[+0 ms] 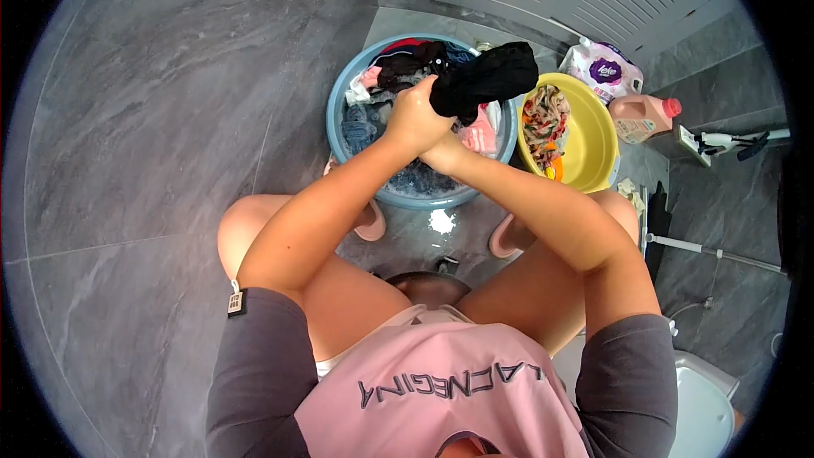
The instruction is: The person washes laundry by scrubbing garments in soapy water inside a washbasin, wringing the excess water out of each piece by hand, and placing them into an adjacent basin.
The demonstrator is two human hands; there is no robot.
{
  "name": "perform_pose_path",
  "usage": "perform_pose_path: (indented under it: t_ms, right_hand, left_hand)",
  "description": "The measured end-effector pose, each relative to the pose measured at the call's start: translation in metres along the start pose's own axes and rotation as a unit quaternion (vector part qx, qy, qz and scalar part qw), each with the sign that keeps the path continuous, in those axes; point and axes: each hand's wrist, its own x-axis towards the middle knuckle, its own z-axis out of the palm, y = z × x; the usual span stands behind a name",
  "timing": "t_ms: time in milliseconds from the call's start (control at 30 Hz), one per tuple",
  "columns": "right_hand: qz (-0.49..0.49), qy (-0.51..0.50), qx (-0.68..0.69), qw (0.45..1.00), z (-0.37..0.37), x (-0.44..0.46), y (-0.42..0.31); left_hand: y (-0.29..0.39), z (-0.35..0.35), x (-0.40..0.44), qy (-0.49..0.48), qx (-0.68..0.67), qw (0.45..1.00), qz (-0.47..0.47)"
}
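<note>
A bunched black garment (487, 80) rises above the blue basin (334, 106), folding over to the right. My left hand (419, 115) is closed round its lower end. Pressed against the underside of that hand is my right hand (444, 153), also closed on the bunched cloth, though its fingers are mostly hidden. Below both hands, the basin holds soaking clothes: dark denim (359, 129), a pink piece (480, 133) and a black piece with red beside it (411, 66). Suds float among them.
Right of the basin stands a yellow tub (599, 148) with a patterned cloth (545, 119) inside. Beyond it are a white-and-purple package (604, 70) and a pink bottle with a red cap (646, 117). White foam (441, 221) lies on the grey floor between my slippers.
</note>
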Motion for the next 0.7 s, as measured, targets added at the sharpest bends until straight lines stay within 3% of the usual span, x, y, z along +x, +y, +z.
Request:
perform_pose_path:
  t_ms: [33,133,200,233,267,333,400,467,500,533,567,600,633,700]
  right_hand:
    - [0.045,-0.005,-0.004,0.999,0.0,-0.001,-0.007]
    - [0.06,0.012,0.054,0.997,0.0,-0.006,-0.038]
    - [0.182,-0.058,0.077,0.979,-0.011,-0.003,-0.062]
    - [0.062,-0.044,0.082,0.994,-0.007,0.001,-0.068]
    - [0.154,-0.119,0.101,0.976,-0.022,-0.002,-0.075]
    - [0.17,-0.153,-0.039,0.973,-0.04,-0.003,-0.102]
    - [0.015,-0.108,-0.175,0.979,-0.056,0.011,-0.063]
    - [-0.001,-0.094,-0.185,0.978,-0.091,0.012,-0.078]
    - [-0.079,0.008,-0.29,0.954,-0.099,0.007,-0.091]
    - [-0.154,0.11,-0.386,0.903,-0.106,0.002,-0.098]
    - [-0.323,0.165,-0.438,0.823,-0.115,0.008,-0.093]
    - [-0.36,0.169,-0.475,0.785,-0.12,0.007,-0.097]
    - [-0.38,0.17,-0.495,0.763,-0.123,0.007,-0.098]
    - [-0.395,0.176,-0.515,0.74,-0.128,0.007,-0.094]
  left_hand:
    - [-0.002,0.0,0.0,0.0,0.0,1.0,0.0]
    - [-0.01,0.0,0.005,-0.032,0.015,0.999,-0.017]
    - [-0.018,-0.003,0.017,-0.033,-0.055,0.997,-0.043]
    - [-0.013,-0.01,0.027,-0.041,-0.046,0.998,0.012]
    - [-0.006,-0.017,0.033,-0.045,-0.106,0.993,-0.025]
    - [0.014,-0.033,0.046,-0.089,-0.255,0.949,-0.161]
    - [0.023,-0.047,0.052,-0.084,-0.23,0.948,-0.204]
    - [0.032,-0.061,0.055,-0.091,-0.292,0.921,-0.242]
    - [0.035,-0.066,0.056,-0.103,-0.308,0.897,-0.301]
    - [0.039,-0.071,0.055,-0.114,-0.342,0.864,-0.351]
    - [0.035,-0.072,0.053,-0.143,-0.389,0.824,-0.386]
    - [0.029,-0.072,0.052,-0.171,-0.432,0.78,-0.419]
    - [0.023,-0.072,0.05,-0.175,-0.431,0.78,-0.419]
    - [0.02,-0.07,0.049,-0.3,-0.588,0.63,-0.41]
